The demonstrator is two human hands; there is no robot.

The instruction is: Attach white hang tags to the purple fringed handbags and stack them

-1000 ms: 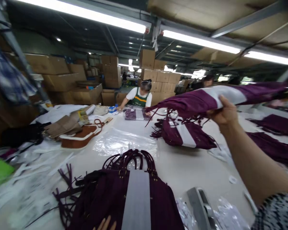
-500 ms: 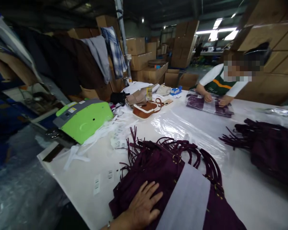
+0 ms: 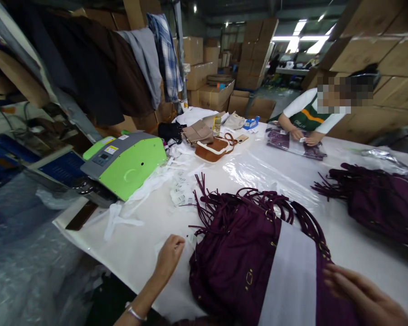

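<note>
Purple fabric bags (image 3: 233, 258) with fringed straps and gold-coloured fittings lie in front of me, a white sheet strip (image 3: 290, 271) laid across them. To their left, my left hand (image 3: 172, 252) is closed over the table, its fingertips pinched near a small printed label (image 3: 192, 240). Whatever sits between those fingers is hidden. My right hand (image 3: 363, 292) hovers at the bags' right edge, fingers stretched out and slightly blurred, holding nothing I can see. Whether it touches the fabric, I cannot tell.
On the left of the white table (image 3: 122, 253) stands a green and grey machine (image 3: 129, 165). A brown bag (image 3: 212, 149) lies further back. Clear plastic (image 3: 272, 181) spreads across the middle. More purple bags (image 3: 384, 203) lie right. Opposite, a co-worker (image 3: 308, 117) handles a plastic-wrapped purple item.
My left hand has lifted off the purple bags and moved left, its spread fingers now pinched. My right hand has come into view at the right. The co-worker now holds a small white piece.
</note>
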